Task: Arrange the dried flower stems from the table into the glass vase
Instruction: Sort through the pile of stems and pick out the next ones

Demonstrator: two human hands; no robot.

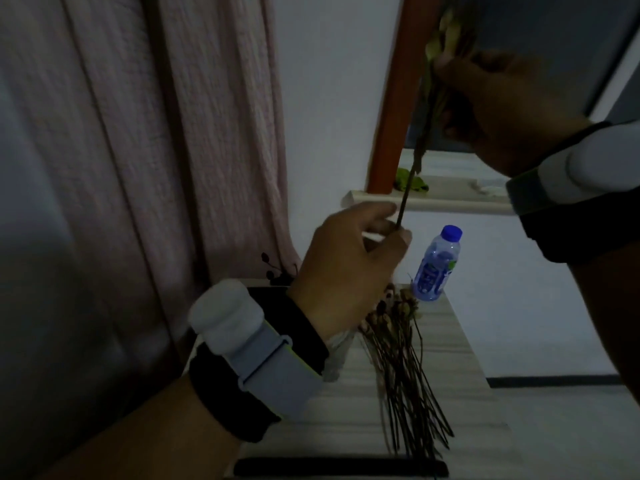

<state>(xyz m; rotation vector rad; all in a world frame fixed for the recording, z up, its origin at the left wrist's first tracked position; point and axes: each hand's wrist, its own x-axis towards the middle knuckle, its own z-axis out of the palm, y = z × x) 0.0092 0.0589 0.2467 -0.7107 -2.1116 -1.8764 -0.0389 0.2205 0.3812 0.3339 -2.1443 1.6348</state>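
left hand (349,268) pinching dried stem (420,140) base | right hand (498,105) gripping its top | dried stem bundle (401,372) lying on worktop (457,344) beside water bottle (437,266)

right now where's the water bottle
In the head view, the water bottle stands at the table's far right corner, just beyond the dried stems.

matt pale wood-grain table (446,344), clear glossy plastic bottle (437,265), crinkled pink cloth curtain (180,133), dry brittle stems (405,372), matt fabric wrist strap (277,372)
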